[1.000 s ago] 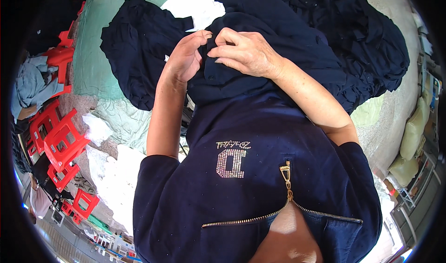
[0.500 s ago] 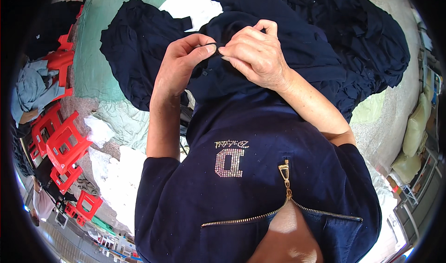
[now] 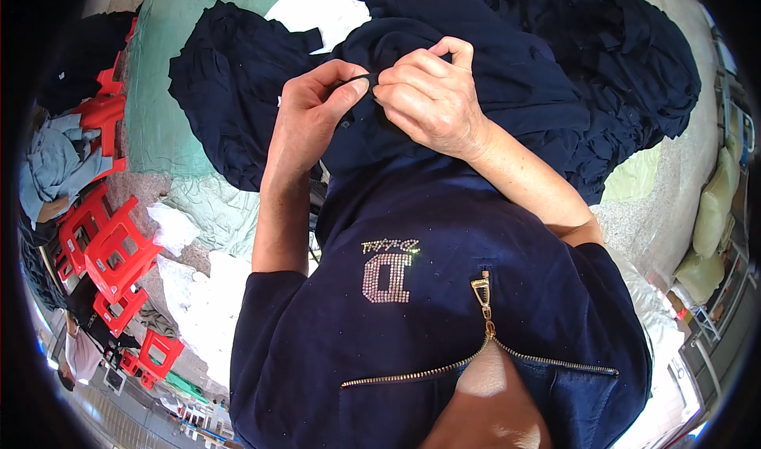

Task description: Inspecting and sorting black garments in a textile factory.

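Observation:
Dark navy cloth [image 3: 476, 61] lies heaped across my lap and in front of me. Over it my two hands meet, fingertips almost touching. My left hand [image 3: 317, 104] pinches a dark fold of the cloth between thumb and forefinger. Close on its right, my right hand [image 3: 434, 96] is closed, with thumb and fingers pressed together at the same dark edge; what exactly lies in its fingertips is hidden. A small dark button-like spot [image 3: 346, 124] shows on the cloth below the left thumb.
Another navy cloth pile [image 3: 226, 84] lies to the left, on a green sheet [image 3: 162, 76]. Red plastic stools [image 3: 119, 247] stand at the far left, some bearing grey clothes [image 3: 59, 156]. White cloth [image 3: 190, 298] is beside my left arm. Pale green sacks [image 3: 705, 243] lie at the right.
My right fingertips have shifted slightly at the cloth edge, and the view has tilted a little. Both hands keep their closed grip near the same spot.

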`<action>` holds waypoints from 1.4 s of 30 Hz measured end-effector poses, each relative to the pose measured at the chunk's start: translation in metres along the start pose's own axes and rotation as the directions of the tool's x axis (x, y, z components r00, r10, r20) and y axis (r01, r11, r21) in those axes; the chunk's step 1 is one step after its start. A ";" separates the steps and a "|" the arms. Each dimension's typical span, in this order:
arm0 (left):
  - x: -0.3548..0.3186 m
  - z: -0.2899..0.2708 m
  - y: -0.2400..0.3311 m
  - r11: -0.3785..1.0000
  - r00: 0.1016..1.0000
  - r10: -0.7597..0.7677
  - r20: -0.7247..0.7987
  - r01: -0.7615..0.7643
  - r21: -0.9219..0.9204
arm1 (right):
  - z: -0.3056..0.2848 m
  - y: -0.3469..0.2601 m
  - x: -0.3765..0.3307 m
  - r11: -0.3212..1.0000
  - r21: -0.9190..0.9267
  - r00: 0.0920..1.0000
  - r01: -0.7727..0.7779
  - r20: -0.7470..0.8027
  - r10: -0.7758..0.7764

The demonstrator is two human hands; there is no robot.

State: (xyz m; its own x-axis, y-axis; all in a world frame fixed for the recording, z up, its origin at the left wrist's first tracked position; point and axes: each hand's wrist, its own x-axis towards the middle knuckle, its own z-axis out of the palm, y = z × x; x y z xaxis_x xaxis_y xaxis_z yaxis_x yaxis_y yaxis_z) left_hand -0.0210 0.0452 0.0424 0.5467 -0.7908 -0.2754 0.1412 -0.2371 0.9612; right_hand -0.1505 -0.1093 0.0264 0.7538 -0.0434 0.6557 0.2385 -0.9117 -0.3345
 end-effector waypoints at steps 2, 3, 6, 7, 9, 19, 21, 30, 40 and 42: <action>0.001 0.001 0.000 0.998 0.998 0.048 0.033 -0.047 -0.029 | 0.000 0.001 0.001 1.000 -0.006 1.000 -0.015 0.010 0.015; 0.001 0.000 -0.001 0.999 0.998 0.047 0.032 -0.046 -0.029 | 0.000 0.002 0.001 1.000 0.007 0.999 -0.021 0.036 0.021; 0.004 -0.003 -0.006 0.990 0.988 0.138 0.064 -0.138 -0.016 | 0.002 0.002 0.000 0.998 0.027 0.997 -0.054 0.055 0.052; 0.004 -0.005 -0.006 0.988 0.986 0.152 0.067 -0.153 0.013 | 0.004 0.003 -0.001 0.996 0.040 0.996 -0.074 0.048 0.072; 0.005 -0.005 -0.005 0.985 0.984 0.165 0.069 -0.168 0.041 | 0.005 0.004 -0.001 0.981 0.145 0.991 -0.131 0.042 0.126; 0.015 0.000 -0.003 0.895 0.907 0.403 0.122 -0.418 0.156 | -0.001 0.011 -0.001 0.781 0.443 0.896 -0.439 0.282 0.344; 0.016 0.003 -0.005 0.840 0.876 0.463 0.133 -0.482 0.249 | -0.002 0.012 -0.001 0.769 0.426 0.877 -0.476 0.292 0.382; 0.019 0.038 -0.029 0.397 0.495 0.867 -0.061 -0.611 0.685 | 0.004 0.015 0.009 0.956 0.239 0.979 -0.172 -0.068 0.193; 0.020 0.013 -0.016 0.884 0.944 0.330 -0.013 -0.304 0.355 | -0.010 0.043 -0.002 0.872 0.195 0.890 -0.448 0.002 0.457; 0.024 0.002 -0.020 0.923 0.981 0.195 -0.002 -0.182 0.340 | -0.016 0.055 -0.006 0.795 0.194 0.817 -0.575 0.096 0.568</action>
State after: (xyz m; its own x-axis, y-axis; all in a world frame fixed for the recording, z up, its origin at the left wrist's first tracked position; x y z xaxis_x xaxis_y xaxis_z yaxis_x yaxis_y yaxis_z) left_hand -0.0123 0.0300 0.0164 0.5653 -0.8207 -0.0830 -0.2498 -0.2663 0.9310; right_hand -0.1519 -0.1652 0.0146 0.8101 -0.5147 0.2809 -0.1256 -0.6203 -0.7742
